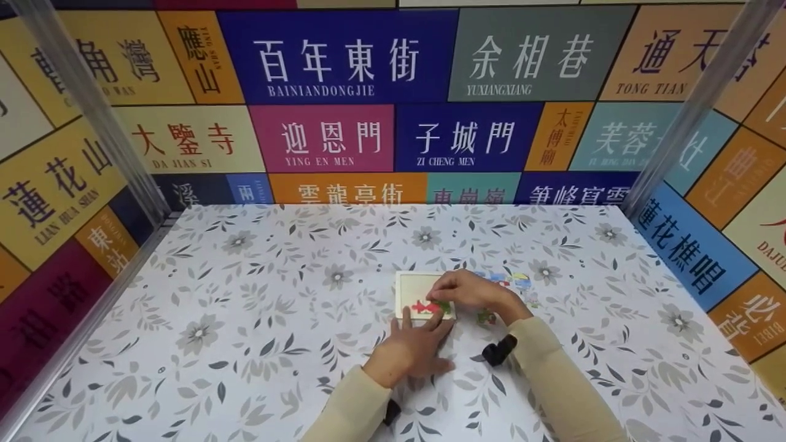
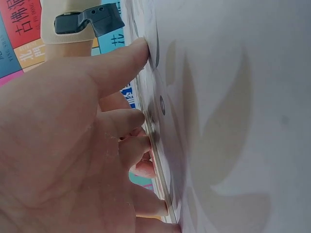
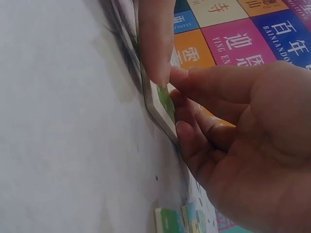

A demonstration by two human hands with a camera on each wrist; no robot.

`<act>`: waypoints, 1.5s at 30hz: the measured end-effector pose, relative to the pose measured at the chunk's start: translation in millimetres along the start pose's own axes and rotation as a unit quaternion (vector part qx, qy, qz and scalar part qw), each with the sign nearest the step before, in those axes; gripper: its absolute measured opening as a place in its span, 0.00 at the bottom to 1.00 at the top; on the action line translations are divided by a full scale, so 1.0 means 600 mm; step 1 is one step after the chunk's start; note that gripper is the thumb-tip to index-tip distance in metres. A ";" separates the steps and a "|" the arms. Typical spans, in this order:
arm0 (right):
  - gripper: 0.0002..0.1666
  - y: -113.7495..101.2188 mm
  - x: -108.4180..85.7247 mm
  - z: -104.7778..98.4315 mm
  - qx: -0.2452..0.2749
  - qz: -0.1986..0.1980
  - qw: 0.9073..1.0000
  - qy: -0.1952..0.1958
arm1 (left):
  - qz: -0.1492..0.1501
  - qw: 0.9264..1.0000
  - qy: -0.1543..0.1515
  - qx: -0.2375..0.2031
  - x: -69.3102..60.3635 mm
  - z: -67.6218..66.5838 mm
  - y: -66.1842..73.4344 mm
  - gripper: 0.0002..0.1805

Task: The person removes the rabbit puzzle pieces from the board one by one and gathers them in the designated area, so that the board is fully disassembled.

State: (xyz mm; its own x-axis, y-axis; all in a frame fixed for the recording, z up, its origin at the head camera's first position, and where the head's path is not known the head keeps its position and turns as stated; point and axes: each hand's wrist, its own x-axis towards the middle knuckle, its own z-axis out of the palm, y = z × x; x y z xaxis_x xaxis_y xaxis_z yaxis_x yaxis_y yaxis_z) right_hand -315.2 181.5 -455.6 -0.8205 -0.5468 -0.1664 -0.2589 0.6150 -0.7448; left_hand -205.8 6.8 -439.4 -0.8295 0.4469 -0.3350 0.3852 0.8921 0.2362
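A small shallow puzzle tray (image 1: 427, 277) with a pale frame lies on the table, holding red puzzle pieces (image 1: 422, 306) and a green puzzle piece (image 3: 165, 101) along its near side. My left hand (image 1: 412, 353) rests over the tray's near edge, its fingers extended and touching frame and pieces. Over the tray's right part, my right hand (image 1: 470, 290) bends its fingers and pinches at a puzzle piece among the red and green ones; its fingers mostly hide that piece. In the left wrist view, the left fingertips (image 2: 158, 208) touch the tray's edge.
Loose colourful puzzle pieces (image 1: 521, 281) lie beyond the right wrist. Another green and red piece (image 1: 486, 318) sits beneath that wrist. The table (image 1: 276, 356) has a leaf-patterned cover. Printed panels (image 1: 338, 55) and clear posts (image 1: 694, 104) border it.
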 end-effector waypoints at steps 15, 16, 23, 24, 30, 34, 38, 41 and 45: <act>0.14 0.005 0.000 0.003 0.005 -0.010 1.000 0.001 | -0.002 1.000 0.005 -0.010 -0.002 -0.002 0.001 0.42; 0.14 0.005 0.000 0.003 0.006 -0.010 1.000 0.000 | -0.003 1.000 0.005 -0.011 -0.002 -0.002 0.002 0.42; 0.15 0.000 -0.003 0.005 0.008 -0.023 1.000 -0.009 | -0.002 1.000 0.008 -0.008 0.001 -0.001 0.000 0.41; 0.15 -0.001 -0.003 0.005 0.004 -0.026 1.000 -0.009 | -0.002 1.000 0.008 -0.007 0.002 0.000 0.000 0.41; 0.14 -0.002 -0.003 0.005 0.000 -0.016 1.000 -0.018 | -0.003 1.000 0.006 -0.014 0.001 0.002 0.000 0.41; 0.13 0.001 -0.002 0.003 0.019 -0.036 0.999 -0.029 | -0.004 1.000 0.007 -0.016 -0.001 0.000 0.001 0.41; 0.12 0.003 0.000 0.003 0.052 -0.050 0.997 -0.041 | -0.005 1.000 0.007 -0.015 -0.002 -0.002 0.001 0.41; 0.13 0.002 0.003 0.003 0.059 -0.037 0.997 -0.038 | -0.002 1.000 0.008 -0.008 -0.002 -0.002 0.000 0.41; 0.12 0.001 0.005 0.006 0.060 -0.016 0.998 -0.021 | -0.001 1.000 0.009 -0.007 -0.001 -0.001 -0.001 0.42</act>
State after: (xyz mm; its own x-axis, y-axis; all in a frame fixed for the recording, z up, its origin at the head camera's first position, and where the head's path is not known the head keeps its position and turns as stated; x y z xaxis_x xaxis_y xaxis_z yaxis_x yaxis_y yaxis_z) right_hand -315.9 178.5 -459.0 -0.7903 -0.5899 -0.1658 -0.2201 0.5258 -0.8216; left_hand -205.4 6.0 -438.9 -0.8373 0.4441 -0.3190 0.3786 0.8918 0.2478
